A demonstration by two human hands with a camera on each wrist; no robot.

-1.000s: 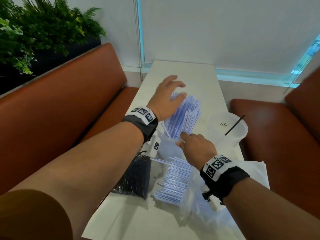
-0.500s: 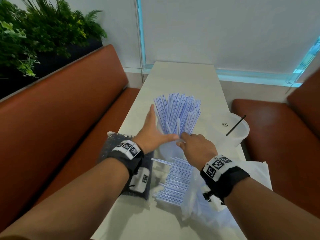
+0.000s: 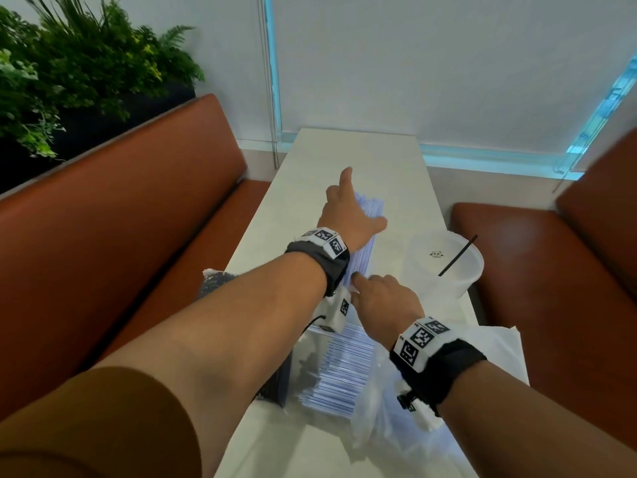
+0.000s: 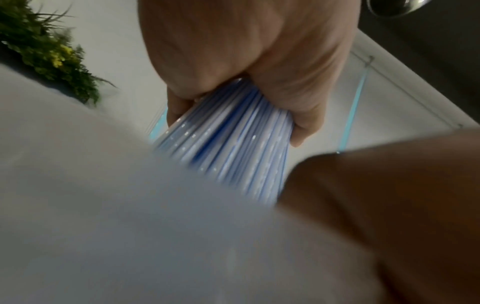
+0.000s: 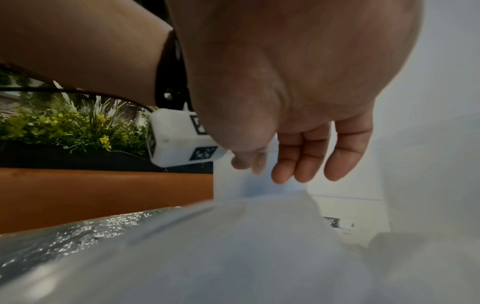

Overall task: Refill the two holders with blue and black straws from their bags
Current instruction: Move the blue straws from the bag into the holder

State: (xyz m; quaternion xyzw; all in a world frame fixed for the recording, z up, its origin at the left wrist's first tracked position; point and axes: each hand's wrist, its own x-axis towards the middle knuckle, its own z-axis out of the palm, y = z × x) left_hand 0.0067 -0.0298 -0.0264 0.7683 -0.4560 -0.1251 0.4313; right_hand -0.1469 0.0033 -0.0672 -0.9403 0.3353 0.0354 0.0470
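Note:
A bundle of blue straws (image 3: 367, 215) stands upright in a clear holder that my arms mostly hide. My left hand (image 3: 358, 205) is on the bundle's upper part; in the left wrist view the left hand (image 4: 233, 115) curls round the blue straws (image 4: 228, 156), squeezing them together. My right hand (image 3: 365, 288) is at the holder's near rim, and in the right wrist view the right hand (image 5: 259, 164) pinches that rim between thumb and forefinger. A second clear holder (image 3: 472, 270) on the right has one black straw (image 3: 458, 253) in it.
More blue straws (image 3: 344, 367) lie in a pile near me, beside a bag of black straws (image 3: 275, 384) and a crumpled white plastic bag (image 3: 448, 381). The narrow white table (image 3: 344, 146) runs between two brown benches (image 3: 120, 236). Plants (image 3: 69, 70) stand behind the left bench.
My left hand rose from beside the holder's base to the upper part of the blue straws. The straws, fanned out before, are now gathered tight. The right hand stayed at the rim.

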